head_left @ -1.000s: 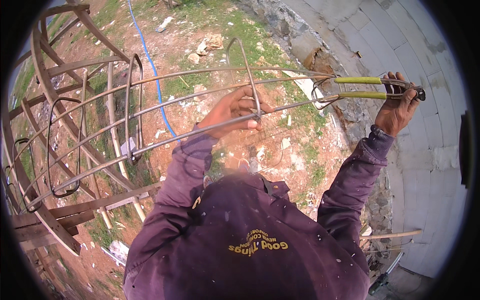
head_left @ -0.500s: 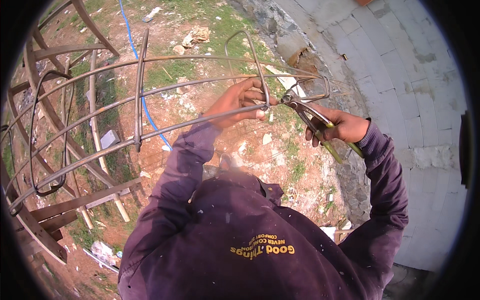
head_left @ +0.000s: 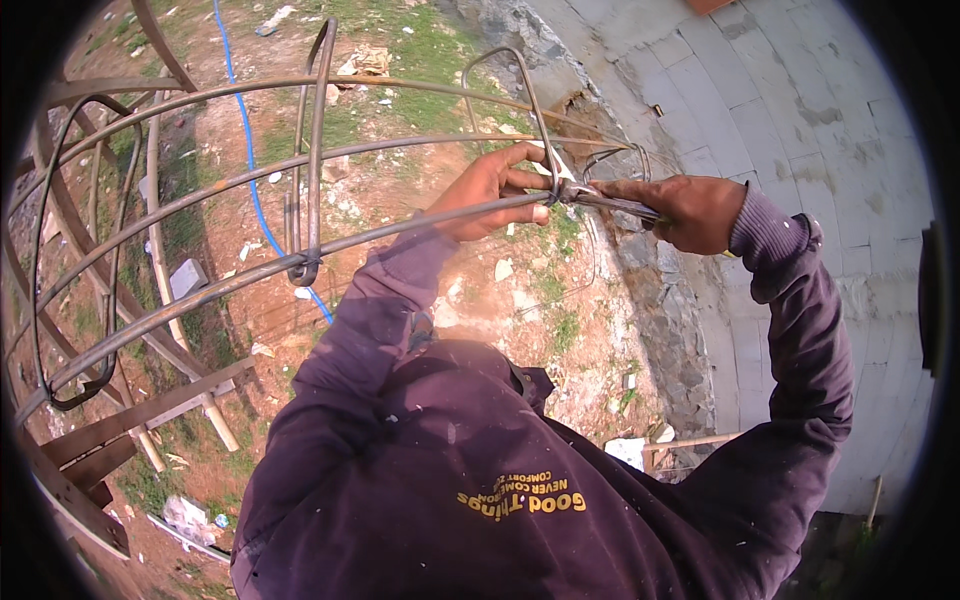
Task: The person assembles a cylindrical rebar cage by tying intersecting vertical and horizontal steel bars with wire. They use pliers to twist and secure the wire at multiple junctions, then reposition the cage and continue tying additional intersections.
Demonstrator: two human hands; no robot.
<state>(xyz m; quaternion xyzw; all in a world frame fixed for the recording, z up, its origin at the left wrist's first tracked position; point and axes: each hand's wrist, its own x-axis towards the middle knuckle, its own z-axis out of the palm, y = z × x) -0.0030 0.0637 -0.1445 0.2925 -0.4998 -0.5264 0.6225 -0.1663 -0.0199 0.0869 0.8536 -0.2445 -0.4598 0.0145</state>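
Observation:
A cage of long steel bars (head_left: 370, 238) with bent rectangular stirrups stretches across in front of me. My left hand (head_left: 492, 193) is closed round a stirrup (head_left: 535, 100) close to where its lower corner meets the near bar. In my right hand (head_left: 697, 213) is a pair of pincers (head_left: 620, 204), its handles mostly hidden by my fingers. The pincers' jaws sit against that corner joint, right beside my left fingertips. Any tie wire there is too small to make out.
Another stirrup (head_left: 315, 150) hangs on the bars further left. Timber pieces (head_left: 150, 405) stand and lean at the left. A blue hose (head_left: 248, 150) crosses the littered ground. To the right rises a grey block wall (head_left: 790, 150) with rough stone along its foot.
The pincers have swung up level with the bar, and their handles, spread before, have come together. My right arm has moved outward. The cage appears shifted and turned slightly in view.

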